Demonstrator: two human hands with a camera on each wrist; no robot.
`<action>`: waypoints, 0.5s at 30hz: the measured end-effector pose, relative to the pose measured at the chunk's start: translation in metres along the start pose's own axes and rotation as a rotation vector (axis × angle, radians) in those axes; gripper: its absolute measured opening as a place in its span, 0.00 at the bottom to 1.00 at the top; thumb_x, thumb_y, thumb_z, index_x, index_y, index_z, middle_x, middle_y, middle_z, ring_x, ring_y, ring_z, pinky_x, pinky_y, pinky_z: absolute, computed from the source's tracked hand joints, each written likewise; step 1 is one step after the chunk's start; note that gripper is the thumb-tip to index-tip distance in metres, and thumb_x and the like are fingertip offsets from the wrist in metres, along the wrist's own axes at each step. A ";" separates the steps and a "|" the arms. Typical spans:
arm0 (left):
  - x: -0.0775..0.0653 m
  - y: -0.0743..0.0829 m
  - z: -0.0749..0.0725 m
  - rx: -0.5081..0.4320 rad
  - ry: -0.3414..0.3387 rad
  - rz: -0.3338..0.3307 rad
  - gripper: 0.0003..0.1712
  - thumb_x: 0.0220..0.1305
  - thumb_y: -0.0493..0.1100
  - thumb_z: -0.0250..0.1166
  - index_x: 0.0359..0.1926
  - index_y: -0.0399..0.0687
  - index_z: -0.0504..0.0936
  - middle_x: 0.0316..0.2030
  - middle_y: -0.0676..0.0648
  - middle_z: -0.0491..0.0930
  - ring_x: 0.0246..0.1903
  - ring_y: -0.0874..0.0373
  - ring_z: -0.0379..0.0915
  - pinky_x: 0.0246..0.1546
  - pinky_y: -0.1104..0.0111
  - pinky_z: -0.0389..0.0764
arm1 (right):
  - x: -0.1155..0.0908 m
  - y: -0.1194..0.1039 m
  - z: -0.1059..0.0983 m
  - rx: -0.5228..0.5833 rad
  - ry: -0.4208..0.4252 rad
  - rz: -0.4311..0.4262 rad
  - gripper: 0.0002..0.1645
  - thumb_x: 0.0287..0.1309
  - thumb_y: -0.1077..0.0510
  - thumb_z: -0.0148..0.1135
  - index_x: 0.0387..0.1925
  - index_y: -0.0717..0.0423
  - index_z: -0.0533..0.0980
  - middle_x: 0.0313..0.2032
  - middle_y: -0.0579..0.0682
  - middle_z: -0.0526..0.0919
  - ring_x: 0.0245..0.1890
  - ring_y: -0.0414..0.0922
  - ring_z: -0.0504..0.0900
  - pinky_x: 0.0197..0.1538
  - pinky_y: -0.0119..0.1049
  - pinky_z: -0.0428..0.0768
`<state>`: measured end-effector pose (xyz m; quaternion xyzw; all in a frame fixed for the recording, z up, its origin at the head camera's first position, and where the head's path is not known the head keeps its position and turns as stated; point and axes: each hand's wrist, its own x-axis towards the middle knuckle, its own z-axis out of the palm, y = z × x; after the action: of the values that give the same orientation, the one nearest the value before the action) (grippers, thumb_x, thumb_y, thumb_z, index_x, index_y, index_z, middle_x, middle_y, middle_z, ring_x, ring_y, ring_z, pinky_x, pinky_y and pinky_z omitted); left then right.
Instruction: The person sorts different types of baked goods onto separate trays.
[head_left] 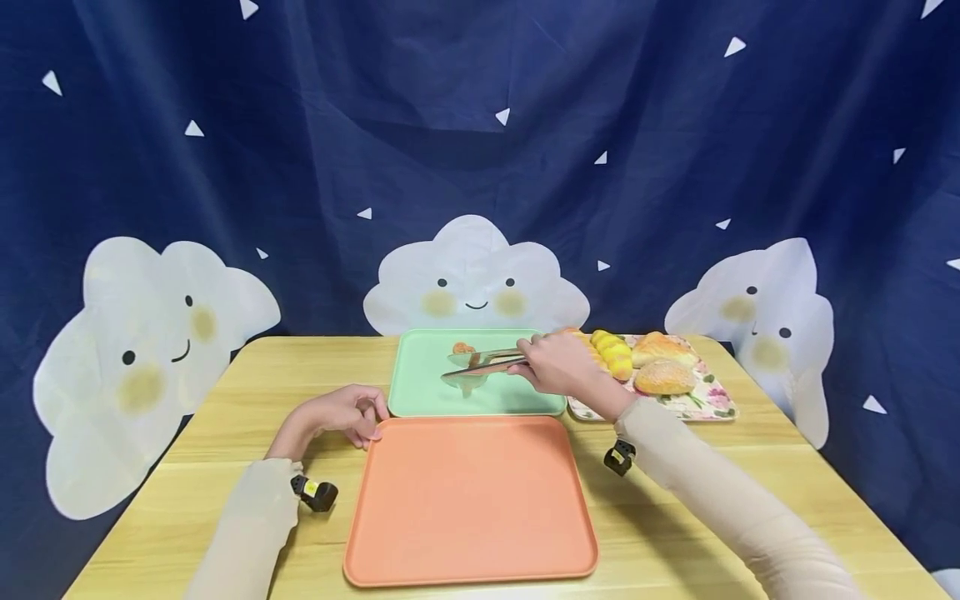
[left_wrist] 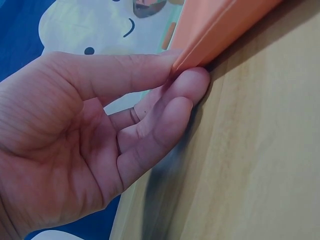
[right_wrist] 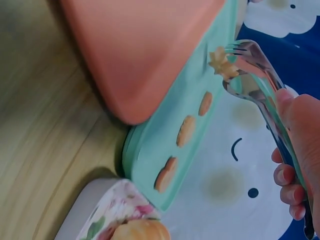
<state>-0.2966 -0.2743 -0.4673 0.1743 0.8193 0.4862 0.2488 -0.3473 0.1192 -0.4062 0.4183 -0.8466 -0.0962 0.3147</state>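
Note:
My right hand (head_left: pixel 558 364) grips metal tongs (right_wrist: pixel 265 92), which reach leftward over the green tray (head_left: pixel 517 400). Between the tongs' tips is a small star-shaped cookie (right_wrist: pixel 223 64). Other cookies (right_wrist: pixel 185 131) lie in a row on the green tray in the right wrist view, mostly hidden from the head view by tongs and hand. My left hand (head_left: pixel 348 414) pinches the far left corner of the orange tray (head_left: pixel 472 500), thumb on top and fingers beneath, as the left wrist view (left_wrist: pixel 125 120) shows.
A floral tray (head_left: pixel 716 400) at the back right bears several breads, including a round bun (head_left: pixel 665 377) and a yellow loaf (head_left: pixel 613 357). The orange tray's far edge meets the green tray. Behind the wooden table (head_left: pixel 202 475) hangs a dark blue curtain (head_left: pixel 450 100) with clouds.

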 end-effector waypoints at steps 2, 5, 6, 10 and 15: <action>0.001 -0.001 0.001 -0.001 -0.001 -0.003 0.16 0.57 0.31 0.69 0.44 0.29 0.75 0.23 0.48 0.80 0.24 0.55 0.83 0.27 0.67 0.84 | 0.003 -0.003 0.003 0.008 -0.013 0.004 0.27 0.64 0.37 0.64 0.23 0.54 0.70 0.15 0.48 0.71 0.14 0.49 0.73 0.18 0.44 0.71; 0.002 -0.001 0.002 -0.002 -0.001 -0.004 0.15 0.57 0.31 0.69 0.44 0.30 0.75 0.23 0.48 0.80 0.24 0.55 0.83 0.27 0.68 0.84 | 0.007 -0.005 0.003 0.027 -0.029 0.007 0.27 0.65 0.38 0.64 0.23 0.54 0.71 0.15 0.49 0.71 0.14 0.49 0.73 0.17 0.43 0.71; 0.003 -0.002 0.002 -0.002 0.000 -0.004 0.15 0.57 0.32 0.69 0.44 0.30 0.75 0.23 0.48 0.80 0.24 0.55 0.83 0.27 0.68 0.83 | 0.007 -0.005 0.002 0.025 -0.037 0.009 0.27 0.65 0.38 0.64 0.23 0.54 0.70 0.15 0.49 0.71 0.14 0.49 0.73 0.17 0.43 0.71; 0.003 -0.001 0.003 -0.009 0.000 -0.007 0.15 0.57 0.32 0.69 0.44 0.31 0.75 0.24 0.47 0.80 0.24 0.55 0.83 0.27 0.68 0.83 | 0.008 -0.002 -0.009 0.022 -0.093 0.018 0.28 0.64 0.37 0.64 0.23 0.54 0.69 0.15 0.48 0.71 0.14 0.49 0.73 0.16 0.44 0.70; 0.002 0.000 0.001 -0.009 0.006 -0.018 0.15 0.57 0.31 0.69 0.43 0.30 0.75 0.24 0.46 0.80 0.24 0.54 0.83 0.27 0.67 0.84 | 0.007 0.007 -0.027 -0.003 -0.162 0.044 0.29 0.61 0.35 0.66 0.21 0.51 0.69 0.13 0.46 0.70 0.12 0.46 0.68 0.16 0.43 0.70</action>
<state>-0.2975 -0.2730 -0.4681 0.1646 0.8193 0.4882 0.2515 -0.3390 0.1214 -0.3792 0.3898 -0.8783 -0.1239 0.2476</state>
